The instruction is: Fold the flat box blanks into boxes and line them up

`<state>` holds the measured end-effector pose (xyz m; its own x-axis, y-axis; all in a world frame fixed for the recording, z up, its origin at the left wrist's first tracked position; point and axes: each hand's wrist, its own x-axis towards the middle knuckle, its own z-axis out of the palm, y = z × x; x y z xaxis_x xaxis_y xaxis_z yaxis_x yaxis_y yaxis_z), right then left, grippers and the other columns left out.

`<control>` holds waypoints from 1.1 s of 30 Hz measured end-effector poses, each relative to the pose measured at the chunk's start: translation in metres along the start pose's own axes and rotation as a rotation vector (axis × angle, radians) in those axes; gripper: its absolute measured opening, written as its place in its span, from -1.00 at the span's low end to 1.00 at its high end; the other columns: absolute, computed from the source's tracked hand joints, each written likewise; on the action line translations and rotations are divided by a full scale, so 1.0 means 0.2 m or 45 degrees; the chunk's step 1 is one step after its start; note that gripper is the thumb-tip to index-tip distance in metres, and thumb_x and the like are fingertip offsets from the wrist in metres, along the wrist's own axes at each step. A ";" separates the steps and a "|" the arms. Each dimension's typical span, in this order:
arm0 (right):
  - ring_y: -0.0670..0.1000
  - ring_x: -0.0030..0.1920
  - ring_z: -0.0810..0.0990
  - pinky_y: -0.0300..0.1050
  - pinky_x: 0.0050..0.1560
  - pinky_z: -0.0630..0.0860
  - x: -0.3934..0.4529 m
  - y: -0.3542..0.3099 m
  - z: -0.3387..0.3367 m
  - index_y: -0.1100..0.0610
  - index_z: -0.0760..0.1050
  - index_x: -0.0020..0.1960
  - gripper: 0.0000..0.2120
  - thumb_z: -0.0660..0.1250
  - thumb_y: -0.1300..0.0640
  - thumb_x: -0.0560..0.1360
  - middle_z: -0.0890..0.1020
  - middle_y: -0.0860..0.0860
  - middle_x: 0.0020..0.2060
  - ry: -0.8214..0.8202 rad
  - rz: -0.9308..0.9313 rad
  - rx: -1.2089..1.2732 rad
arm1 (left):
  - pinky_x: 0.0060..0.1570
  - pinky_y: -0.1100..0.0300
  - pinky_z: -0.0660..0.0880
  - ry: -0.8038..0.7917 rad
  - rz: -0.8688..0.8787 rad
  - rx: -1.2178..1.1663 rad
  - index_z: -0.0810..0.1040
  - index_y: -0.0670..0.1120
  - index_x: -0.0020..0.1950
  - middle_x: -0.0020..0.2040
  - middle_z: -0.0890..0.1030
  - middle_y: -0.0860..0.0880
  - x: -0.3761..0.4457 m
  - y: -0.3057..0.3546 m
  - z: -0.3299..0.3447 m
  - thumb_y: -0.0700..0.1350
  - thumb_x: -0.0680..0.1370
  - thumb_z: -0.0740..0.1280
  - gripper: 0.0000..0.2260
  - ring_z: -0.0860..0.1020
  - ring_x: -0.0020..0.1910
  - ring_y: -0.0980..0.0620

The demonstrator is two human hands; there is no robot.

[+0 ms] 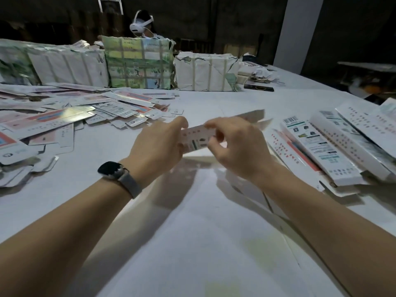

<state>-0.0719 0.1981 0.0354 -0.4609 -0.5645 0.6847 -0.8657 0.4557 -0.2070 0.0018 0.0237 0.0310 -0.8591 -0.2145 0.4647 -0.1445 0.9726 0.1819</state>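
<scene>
Above the white desk (pixel 192 232) our left hand (pixel 158 146) and right hand (pixel 237 146) hold one box blank (pixel 198 139) in the air, fingers curled round it. Folded boxes (pixel 325 146) lie to our right, loose flat blanks (pixel 64 118) to our left; wrapped bundles (pixel 137 63) stand farther off.

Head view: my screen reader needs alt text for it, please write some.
Both hands, left hand and right hand, hold a box blank above a white table. Loose flat blanks lie at left, folded boxes in a row at right, wrapped bundles behind.
</scene>
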 end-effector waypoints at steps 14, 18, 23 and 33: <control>-0.09 -0.02 0.67 -0.09 -0.10 0.66 0.03 -0.04 -0.04 -0.12 -0.01 0.56 -0.23 0.32 0.32 0.56 0.51 -0.04 0.11 0.047 0.645 1.268 | -0.21 0.19 0.61 -0.893 -0.310 -1.566 0.45 0.05 0.31 0.07 0.73 -0.08 -0.17 0.01 -0.11 -0.18 0.38 0.32 -0.51 0.70 0.06 -0.10; 0.06 0.11 0.65 -0.10 -0.06 0.63 0.01 -0.09 0.00 -0.19 -0.13 0.55 -0.13 0.30 0.37 0.53 0.47 0.07 0.26 -0.143 0.548 1.491 | -0.11 0.02 0.65 -0.636 -0.341 -1.921 0.47 0.06 0.34 0.13 0.70 -0.11 -0.19 0.10 -0.12 -0.03 0.53 0.41 -0.62 0.70 0.04 -0.12; 0.01 0.11 0.66 -0.10 0.02 0.63 0.00 -0.14 0.03 -0.12 -0.12 0.57 -0.23 0.26 0.30 0.59 0.52 0.01 0.23 -0.128 0.519 1.443 | -0.23 0.04 0.66 -0.449 -0.356 -2.151 0.35 0.04 0.40 0.10 0.70 -0.09 -0.22 0.17 -0.11 -0.17 0.64 0.25 -0.66 0.69 -0.11 -0.06; -0.08 -0.29 0.64 -0.33 -0.37 0.52 0.00 -0.17 0.00 0.05 0.61 -0.01 -0.55 0.12 -0.25 0.58 0.65 -0.04 -0.31 -0.189 0.575 1.212 | -0.13 0.10 0.62 -0.412 -0.279 -2.068 0.41 0.41 0.39 0.13 0.66 -0.05 -0.21 0.17 -0.05 0.16 0.56 0.33 -0.59 0.69 0.07 -0.21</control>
<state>-0.0430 0.1836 0.0426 -0.7411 -0.5851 0.3294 -0.3752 -0.0459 -0.9258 0.0378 0.0652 0.0254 -0.9819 -0.0977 0.1621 0.1797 -0.2129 0.9604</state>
